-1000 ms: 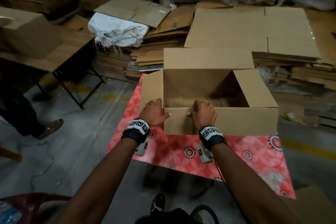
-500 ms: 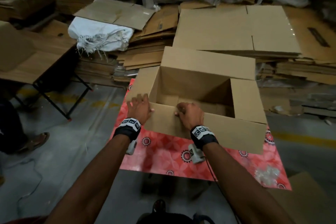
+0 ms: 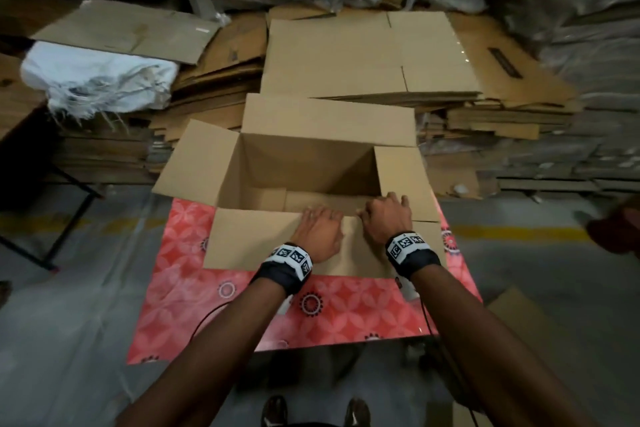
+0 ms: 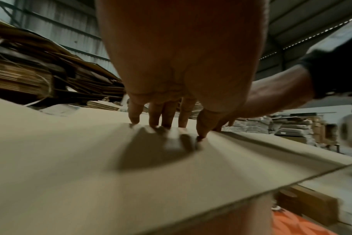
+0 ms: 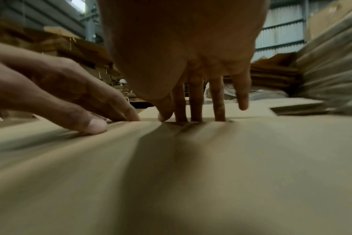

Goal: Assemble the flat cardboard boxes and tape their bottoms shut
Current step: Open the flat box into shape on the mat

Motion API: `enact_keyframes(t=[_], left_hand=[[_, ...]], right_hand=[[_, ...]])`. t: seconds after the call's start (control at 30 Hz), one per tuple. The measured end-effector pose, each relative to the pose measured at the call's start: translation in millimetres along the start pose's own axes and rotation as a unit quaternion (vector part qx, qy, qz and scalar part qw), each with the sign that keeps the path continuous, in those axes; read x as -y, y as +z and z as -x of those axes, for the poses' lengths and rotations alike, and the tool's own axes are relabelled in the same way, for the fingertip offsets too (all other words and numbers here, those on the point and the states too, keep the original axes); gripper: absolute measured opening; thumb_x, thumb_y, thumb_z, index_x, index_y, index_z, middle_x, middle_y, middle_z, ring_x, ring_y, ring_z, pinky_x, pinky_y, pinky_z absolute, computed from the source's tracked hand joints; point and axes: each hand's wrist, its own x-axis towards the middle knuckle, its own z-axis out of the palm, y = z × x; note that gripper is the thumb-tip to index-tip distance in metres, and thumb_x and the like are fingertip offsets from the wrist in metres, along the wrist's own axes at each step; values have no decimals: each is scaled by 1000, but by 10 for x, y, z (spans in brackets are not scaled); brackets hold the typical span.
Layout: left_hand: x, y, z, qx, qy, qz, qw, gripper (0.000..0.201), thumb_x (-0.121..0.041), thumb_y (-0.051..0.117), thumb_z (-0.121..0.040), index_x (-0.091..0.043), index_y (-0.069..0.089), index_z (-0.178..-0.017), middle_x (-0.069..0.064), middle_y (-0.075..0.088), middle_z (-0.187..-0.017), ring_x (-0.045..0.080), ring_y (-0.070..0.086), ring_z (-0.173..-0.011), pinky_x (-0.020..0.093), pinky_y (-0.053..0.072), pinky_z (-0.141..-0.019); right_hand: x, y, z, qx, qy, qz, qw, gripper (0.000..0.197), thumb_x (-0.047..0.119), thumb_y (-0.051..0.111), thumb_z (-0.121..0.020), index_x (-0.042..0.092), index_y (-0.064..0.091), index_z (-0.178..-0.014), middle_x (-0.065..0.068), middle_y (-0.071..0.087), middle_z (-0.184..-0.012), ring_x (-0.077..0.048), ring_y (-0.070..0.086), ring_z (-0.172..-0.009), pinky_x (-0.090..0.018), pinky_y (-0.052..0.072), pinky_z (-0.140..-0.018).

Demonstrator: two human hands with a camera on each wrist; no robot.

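An open brown cardboard box (image 3: 311, 163) stands on a red patterned table (image 3: 242, 315), all its top flaps spread outward. The near flap (image 3: 249, 239) hangs toward me. My left hand (image 3: 320, 230) lies on that flap near its middle, fingers straight, tips pressing at the fold line. My right hand (image 3: 386, 217) presses beside it near the box's right corner, its fingers also straight. In the left wrist view the left fingertips (image 4: 163, 120) touch the flap (image 4: 90, 167). In the right wrist view the right fingertips (image 5: 195, 116) press the flap (image 5: 191, 174), with the left hand (image 5: 70, 89) alongside.
Stacks of flat cardboard (image 3: 363, 55) rise just behind the table. A white sack (image 3: 97, 76) lies on a pile at the back left. A black-legged table (image 3: 69, 218) stands at the left. Another cardboard sheet (image 3: 519, 315) sits low at the right. Grey floor surrounds the table.
Both hands have slid right along the near flap, the left from the box's left corner to the middle. The curled fingers have straightened and now press the flap outward and down.
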Motion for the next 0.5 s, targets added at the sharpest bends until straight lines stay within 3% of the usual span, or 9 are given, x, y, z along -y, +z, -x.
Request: enact_keyframes(t=[0.1, 0.2, 0.27, 0.3, 0.4, 0.5], left_hand=[[-251, 89, -181, 7, -1, 9, 1000, 48, -32, 42, -101, -10, 45, -144, 12, 51, -146, 31, 37, -143, 54, 17, -120], [-329, 150, -284, -16, -25, 4, 1000, 54, -35, 39, -97, -17, 42, -149, 5, 51, -149, 24, 41, -142, 52, 22, -116], [-325, 204, -313, -35, -33, 4, 999, 60, -36, 39, -96, -20, 38, -153, 3, 50, -151, 23, 45, -140, 51, 26, -114], [-321, 238, -325, -47, -34, 2, 998, 61, -36, 38, -95, -20, 37, -155, 3, 50, -152, 24, 47, -138, 52, 28, -113], [-326, 308, -385, -62, -37, -6, 997, 64, -38, 33, -95, -22, 36, -157, 5, 47, -155, 25, 46, -139, 53, 28, -112], [-354, 323, -436, -57, -46, 0, 997, 70, -46, 21, -93, -23, 35, -158, 4, 45, -157, 24, 44, -141, 52, 25, -115]], right_hand=[[-310, -122, 23, -18, -45, 12, 999, 20, 32, 57, -95, 20, 72, -98, -4, 72, -108, -30, 58, -114, -47, 35, -106], [-639, -323, 83, -117, -74, -10, 990, 12, 25, 60, -88, 18, 68, -93, -5, 69, -102, -32, 58, -106, -46, 42, -95], [-895, -445, 133, -175, -32, -17, 984, 15, 28, 61, -87, 18, 69, -95, -4, 68, -113, -34, 54, -114, -50, 39, -102], [-1019, -487, 165, -191, 10, -15, 981, 19, 31, 63, -85, 19, 71, -98, -3, 68, -120, -37, 51, -122, -54, 32, -110], [-1317, -415, 251, -145, 142, -5, 979, 41, 49, 58, -84, 21, 73, -110, -2, 64, -134, -49, 32, -143, -64, 4, -119], [-1457, -132, 331, -32, 207, -68, 975, 74, 74, 44, -87, 21, 61, -135, 2, 45, -156, -60, 13, -146, -78, 0, -114]])
